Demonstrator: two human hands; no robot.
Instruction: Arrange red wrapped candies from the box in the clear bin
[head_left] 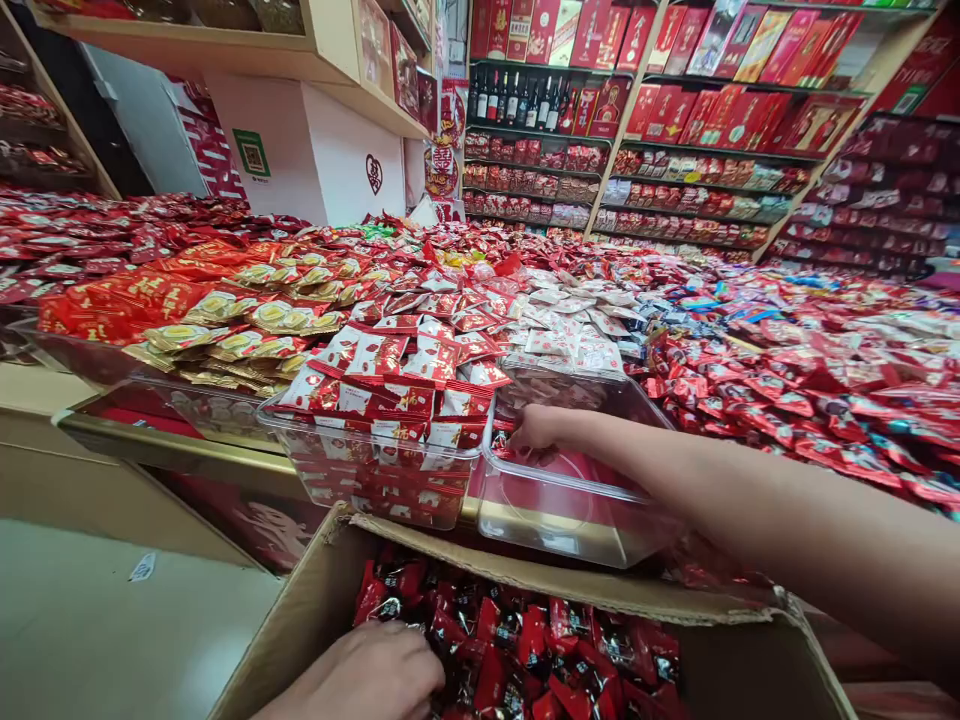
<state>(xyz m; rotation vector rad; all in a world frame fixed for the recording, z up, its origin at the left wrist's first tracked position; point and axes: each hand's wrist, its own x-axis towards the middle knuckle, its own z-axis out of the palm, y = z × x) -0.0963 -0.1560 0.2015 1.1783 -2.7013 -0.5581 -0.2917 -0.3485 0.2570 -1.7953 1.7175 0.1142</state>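
My right hand [538, 432] reaches into a clear plastic bin [570, 500]. Its fingers are closed around small red wrapped candy [501, 440] by the bin's left wall. Below stands an open cardboard box [585, 588] holding many dark red and black wrapped candies [517, 640]. Inside the box, at its left side, my left hand [375, 670] rests against these candies, back upward. The left fingers curl downward, and what they hold, if anything, is hidden.
Left of the bin stands another clear bin [375, 465] stacked with red and white packets [409, 375]. White packets [574, 335] lie behind, gold packets [247, 330] farther left. Red candies [750, 405] are heaped at right. Shelves with boxes and bottles [517, 100] line the back wall.
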